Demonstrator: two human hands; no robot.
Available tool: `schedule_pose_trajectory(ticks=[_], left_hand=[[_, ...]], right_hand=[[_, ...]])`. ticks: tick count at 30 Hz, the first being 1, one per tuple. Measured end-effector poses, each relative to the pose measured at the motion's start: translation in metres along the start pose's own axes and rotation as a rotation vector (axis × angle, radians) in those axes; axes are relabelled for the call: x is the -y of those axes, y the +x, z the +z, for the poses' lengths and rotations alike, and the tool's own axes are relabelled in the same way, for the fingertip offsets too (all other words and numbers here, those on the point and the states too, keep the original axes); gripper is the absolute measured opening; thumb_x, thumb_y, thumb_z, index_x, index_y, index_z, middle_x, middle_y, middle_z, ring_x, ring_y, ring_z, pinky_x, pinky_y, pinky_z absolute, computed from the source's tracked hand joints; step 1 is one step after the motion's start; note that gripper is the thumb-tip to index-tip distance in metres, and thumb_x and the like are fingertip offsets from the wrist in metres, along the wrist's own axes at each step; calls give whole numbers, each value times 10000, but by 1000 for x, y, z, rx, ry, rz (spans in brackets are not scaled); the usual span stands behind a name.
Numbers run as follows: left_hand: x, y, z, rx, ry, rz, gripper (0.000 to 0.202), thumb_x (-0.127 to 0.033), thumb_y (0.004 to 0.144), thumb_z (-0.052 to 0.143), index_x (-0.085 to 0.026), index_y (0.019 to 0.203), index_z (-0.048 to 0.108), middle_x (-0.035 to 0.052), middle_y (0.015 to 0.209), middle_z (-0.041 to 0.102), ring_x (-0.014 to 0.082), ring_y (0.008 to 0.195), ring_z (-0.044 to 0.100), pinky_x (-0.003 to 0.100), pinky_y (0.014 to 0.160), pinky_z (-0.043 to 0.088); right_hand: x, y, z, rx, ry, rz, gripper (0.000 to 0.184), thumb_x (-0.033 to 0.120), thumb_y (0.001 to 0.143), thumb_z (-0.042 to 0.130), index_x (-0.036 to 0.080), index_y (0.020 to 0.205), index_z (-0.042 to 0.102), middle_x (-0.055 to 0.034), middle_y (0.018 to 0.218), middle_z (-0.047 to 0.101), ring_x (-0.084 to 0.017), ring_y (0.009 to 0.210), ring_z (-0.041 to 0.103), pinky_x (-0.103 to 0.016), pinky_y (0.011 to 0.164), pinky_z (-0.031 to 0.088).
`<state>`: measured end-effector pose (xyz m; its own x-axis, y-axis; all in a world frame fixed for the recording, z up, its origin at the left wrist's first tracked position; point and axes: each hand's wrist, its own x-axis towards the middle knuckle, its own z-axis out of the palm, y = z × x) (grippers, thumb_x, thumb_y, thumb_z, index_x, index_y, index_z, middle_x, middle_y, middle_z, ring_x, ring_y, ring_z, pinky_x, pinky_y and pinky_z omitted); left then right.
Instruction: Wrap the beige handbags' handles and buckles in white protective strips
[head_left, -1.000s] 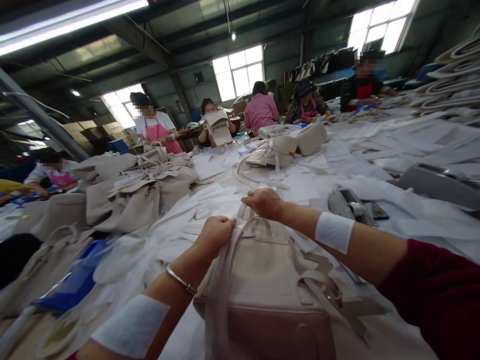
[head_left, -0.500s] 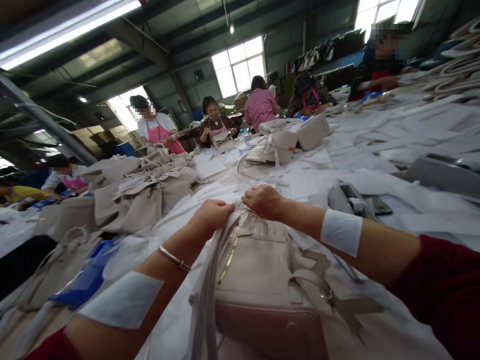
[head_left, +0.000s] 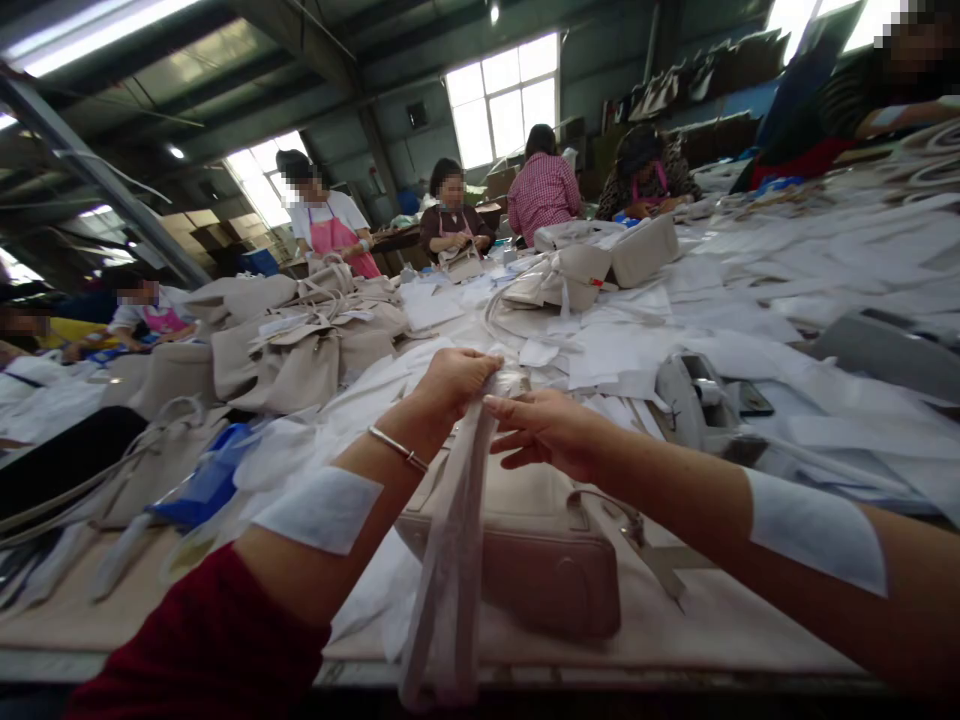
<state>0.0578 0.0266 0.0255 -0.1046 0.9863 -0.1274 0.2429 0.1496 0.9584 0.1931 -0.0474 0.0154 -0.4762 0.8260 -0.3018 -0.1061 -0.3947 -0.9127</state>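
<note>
My left hand (head_left: 459, 383) pinches the top of a long pale bag strap (head_left: 456, 560), which hangs down in loops in front of the table edge and looks wrapped in thin clear film. Beside it, my right hand (head_left: 555, 430) has its fingers stretched apart, with the thumb tip at the strap's upper part. Behind the strap lies a beige leather handbag (head_left: 551, 580) with its base towards me. The strap and my hands hide part of its upper side. A small strap with a metal ring and a flat tag (head_left: 664, 570) lies at the bag's right.
Beige bags (head_left: 300, 370) pile up on the left, near a blue plastic piece (head_left: 206, 480). More bags (head_left: 570, 275) lie further back. White paper sheets (head_left: 611, 350) cover much of the table. A grey tape dispenser (head_left: 694, 400) and a phone (head_left: 752, 398) are right. Several people work around the table.
Both hands have come up from the bag's top, with the strap now raised and hanging over the bag's front. My right hand's fingers have spread. The view has shifted slightly.
</note>
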Motion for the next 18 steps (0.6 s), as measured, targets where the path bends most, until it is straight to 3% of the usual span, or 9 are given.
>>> schedule_pose_trajectory(ticks=[3,7,10,13,15,18], left_hand=[[-10,-8,3,19,-75,-15,175,-236,704,796,-130,692,658,-8,564,622,107,480,545,233,508,431],[-12,-33,-21,197,-185,11,312,-387,771,787,-110,724,653,9,580,615,96,456,536,231,500,434],[10,-71,-52,408,-251,-49,481,-590,784,710,-111,803,674,43,639,656,119,498,582,234,505,458],[42,-114,-72,585,-226,-99,531,-625,752,718,-98,822,709,80,720,708,148,579,634,242,545,487],[55,-135,-76,549,-182,-42,454,-545,776,738,-92,798,721,77,717,719,141,575,635,239,561,489],[54,-147,-75,431,-194,79,370,-449,855,691,-86,792,721,83,704,729,142,577,652,245,586,504]], right_hand=[[-13,-7,31,30,234,58,63,135,863,658,135,924,644,-59,769,714,-162,600,679,-295,579,592],[-12,-9,49,-36,342,-81,181,-21,834,554,133,905,621,-53,744,708,-177,604,697,-318,583,611],[2,-7,45,-100,337,-162,157,13,871,507,117,893,622,-66,744,701,-182,636,698,-352,627,629],[15,-2,42,-142,289,-220,177,19,879,469,114,906,616,-83,814,711,-185,730,706,-362,684,631],[20,1,46,-139,246,-270,194,14,879,450,110,927,612,-91,876,713,-184,790,709,-358,708,626],[23,4,60,-144,180,-335,186,26,889,444,109,918,607,-82,880,700,-173,787,704,-341,700,617]])
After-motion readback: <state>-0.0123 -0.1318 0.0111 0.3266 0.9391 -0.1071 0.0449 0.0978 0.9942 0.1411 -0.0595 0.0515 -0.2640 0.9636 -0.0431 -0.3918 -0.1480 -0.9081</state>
